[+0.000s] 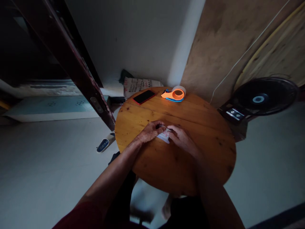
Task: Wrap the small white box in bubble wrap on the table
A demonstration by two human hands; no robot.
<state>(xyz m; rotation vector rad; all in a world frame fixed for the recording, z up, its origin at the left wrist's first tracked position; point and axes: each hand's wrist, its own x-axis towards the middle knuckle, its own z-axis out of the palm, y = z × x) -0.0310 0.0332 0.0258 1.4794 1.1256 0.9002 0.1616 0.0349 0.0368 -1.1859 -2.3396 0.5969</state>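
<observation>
A small white paper-like piece with faint reddish marks (164, 136) is between my two hands, over the middle of the round wooden table (152, 165). My left hand (152, 130) has its fingers closed on the upper left part of this piece. On the other side, my right hand (179, 135) pinches its upper right edge, with the fingertips close to those of my left hand. The fingers cover the top of the piece, and its lower corner sticks out below them.
At the table's far side are a red-edged phone (144, 97) and an orange tape dispenser (175, 94). A black fan (259, 98) stands at the right. Printed sacking (140, 85) lies behind the table, and a shoe (105, 143) is on the floor at the left.
</observation>
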